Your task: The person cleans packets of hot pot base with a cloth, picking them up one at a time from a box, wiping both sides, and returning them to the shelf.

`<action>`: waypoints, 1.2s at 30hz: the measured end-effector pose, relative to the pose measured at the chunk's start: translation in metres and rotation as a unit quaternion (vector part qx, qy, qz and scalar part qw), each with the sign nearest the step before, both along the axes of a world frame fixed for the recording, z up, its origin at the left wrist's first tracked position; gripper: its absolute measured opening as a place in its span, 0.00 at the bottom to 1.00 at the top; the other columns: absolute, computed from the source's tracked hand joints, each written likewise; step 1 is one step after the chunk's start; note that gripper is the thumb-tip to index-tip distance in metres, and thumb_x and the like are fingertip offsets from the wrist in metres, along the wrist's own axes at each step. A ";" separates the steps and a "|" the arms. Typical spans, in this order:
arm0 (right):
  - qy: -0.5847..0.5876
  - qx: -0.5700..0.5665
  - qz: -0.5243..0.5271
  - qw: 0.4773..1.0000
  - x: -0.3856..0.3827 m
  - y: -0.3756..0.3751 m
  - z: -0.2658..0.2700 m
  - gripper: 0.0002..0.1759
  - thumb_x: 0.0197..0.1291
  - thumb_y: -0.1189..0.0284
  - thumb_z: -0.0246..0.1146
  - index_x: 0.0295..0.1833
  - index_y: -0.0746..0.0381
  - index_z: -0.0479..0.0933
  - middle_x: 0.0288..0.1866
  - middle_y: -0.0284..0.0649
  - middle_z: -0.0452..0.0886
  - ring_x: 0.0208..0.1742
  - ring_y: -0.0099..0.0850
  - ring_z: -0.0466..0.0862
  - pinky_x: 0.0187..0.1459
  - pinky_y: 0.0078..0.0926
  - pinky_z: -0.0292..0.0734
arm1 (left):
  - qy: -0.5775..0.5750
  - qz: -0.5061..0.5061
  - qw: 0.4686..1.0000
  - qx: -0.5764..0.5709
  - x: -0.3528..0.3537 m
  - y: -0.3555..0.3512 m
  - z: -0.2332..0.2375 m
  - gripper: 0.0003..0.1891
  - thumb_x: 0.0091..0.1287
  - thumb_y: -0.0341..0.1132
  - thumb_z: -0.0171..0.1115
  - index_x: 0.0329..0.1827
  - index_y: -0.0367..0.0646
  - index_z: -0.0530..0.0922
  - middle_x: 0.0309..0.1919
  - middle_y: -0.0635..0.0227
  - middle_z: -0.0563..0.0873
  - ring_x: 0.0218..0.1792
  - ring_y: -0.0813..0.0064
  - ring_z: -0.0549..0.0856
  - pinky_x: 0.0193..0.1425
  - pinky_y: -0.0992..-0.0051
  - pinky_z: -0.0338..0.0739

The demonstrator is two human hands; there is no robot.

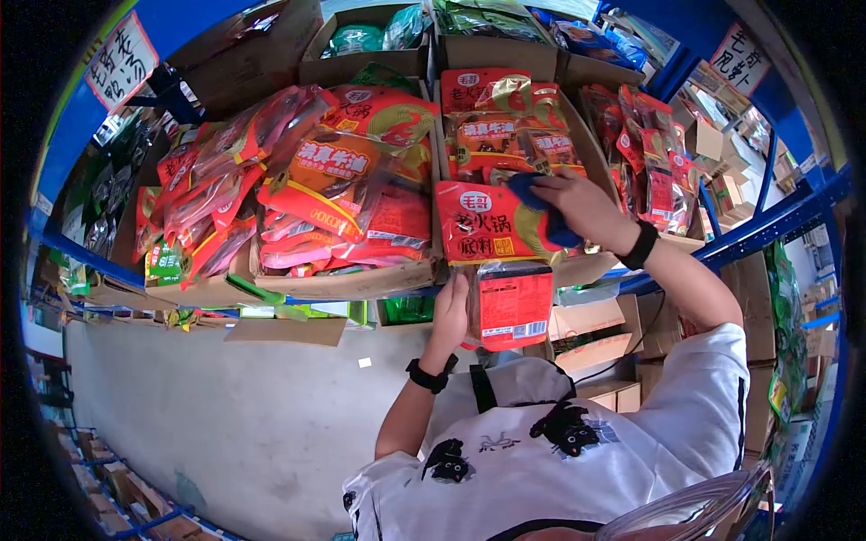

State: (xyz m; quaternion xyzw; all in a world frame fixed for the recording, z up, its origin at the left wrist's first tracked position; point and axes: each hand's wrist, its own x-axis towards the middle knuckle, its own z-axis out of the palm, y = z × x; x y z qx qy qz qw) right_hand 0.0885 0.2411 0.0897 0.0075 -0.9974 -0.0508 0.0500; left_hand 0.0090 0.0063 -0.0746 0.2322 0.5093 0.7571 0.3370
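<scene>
A red packet with yellow and white lettering (478, 219) lies at the front of an open carton, its lower part hanging over the front edge. My left hand (450, 311) grips the left side of its lower part, beside the red label panel. My right hand (585, 209) presses a dark blue cloth (552, 213) against the packet's right side, fingers bent over the cloth. Behind them, more red packets (488, 135) fill the same carton. Each wrist has a black band.
Cartons of red packets (325, 180) stand to the left and right on a blue-framed shelf (90, 261). Green and blue bags (406, 27) sit further back. Below are opened cartons (586, 325) and a grey floor (225, 406). Handwritten signs (122, 63) hang at both top corners.
</scene>
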 end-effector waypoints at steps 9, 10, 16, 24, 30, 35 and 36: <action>0.284 -0.273 -0.148 0.907 0.036 0.010 0.016 0.23 0.47 0.84 0.52 0.51 0.62 0.78 0.47 0.48 0.80 0.54 0.45 0.76 0.59 0.35 0.67 | -0.090 -0.023 0.995 0.040 0.003 -0.005 0.025 0.23 0.75 0.46 0.41 0.60 0.33 0.69 0.53 0.65 0.77 0.52 0.79 0.76 0.59 0.77 0.69; 0.313 -0.225 -0.132 0.913 0.038 -0.001 0.016 0.23 0.47 0.84 0.52 0.51 0.62 0.78 0.49 0.47 0.80 0.54 0.44 0.75 0.59 0.36 0.66 | -0.123 -0.021 0.991 0.047 0.003 -0.005 0.025 0.23 0.75 0.46 0.41 0.59 0.34 0.69 0.53 0.66 0.77 0.52 0.79 0.77 0.58 0.77 0.70; 0.322 -0.154 -0.092 0.930 0.051 -0.040 -0.026 0.20 0.50 0.84 0.57 0.51 0.61 0.77 0.51 0.43 0.79 0.53 0.43 0.74 0.58 0.36 0.68 | -0.177 -0.026 0.983 0.042 0.005 -0.005 0.025 0.25 0.75 0.47 0.41 0.64 0.35 0.64 0.58 0.62 0.74 0.57 0.72 0.75 0.63 0.71 0.68; 0.387 -0.416 -0.207 0.797 0.044 -0.035 -0.040 0.23 0.50 0.80 0.66 0.55 0.64 0.74 0.44 0.38 0.76 0.43 0.28 0.78 0.45 0.20 0.74 | -0.183 -0.031 0.982 0.040 -0.001 -0.002 0.017 0.23 0.74 0.47 0.43 0.58 0.35 0.69 0.50 0.65 0.79 0.48 0.78 0.78 0.55 0.75 0.73; 0.229 -0.410 -0.261 0.843 0.055 -0.044 -0.033 0.15 0.44 0.80 0.68 0.42 0.62 0.81 0.38 0.36 0.75 0.35 0.21 0.77 0.33 0.16 0.73 | -0.181 0.007 0.983 0.009 0.004 -0.004 0.040 0.22 0.75 0.46 0.42 0.58 0.34 0.69 0.51 0.63 0.78 0.50 0.77 0.78 0.55 0.75 0.73; 0.188 -0.486 -0.241 0.819 0.084 -0.067 -0.053 0.12 0.42 0.82 0.67 0.38 0.63 0.80 0.38 0.32 0.75 0.36 0.17 0.75 0.33 0.13 0.71 | -0.217 0.027 0.976 0.009 0.007 -0.002 0.038 0.23 0.75 0.47 0.42 0.58 0.34 0.69 0.52 0.62 0.78 0.51 0.74 0.78 0.57 0.74 0.72; 0.169 -0.515 -0.235 0.807 0.092 -0.070 -0.058 0.12 0.42 0.82 0.66 0.37 0.63 0.80 0.38 0.31 0.75 0.36 0.17 0.75 0.33 0.13 0.71 | -0.220 0.026 0.975 0.009 0.007 -0.001 0.037 0.23 0.75 0.47 0.42 0.58 0.34 0.69 0.52 0.62 0.78 0.51 0.74 0.78 0.57 0.74 0.72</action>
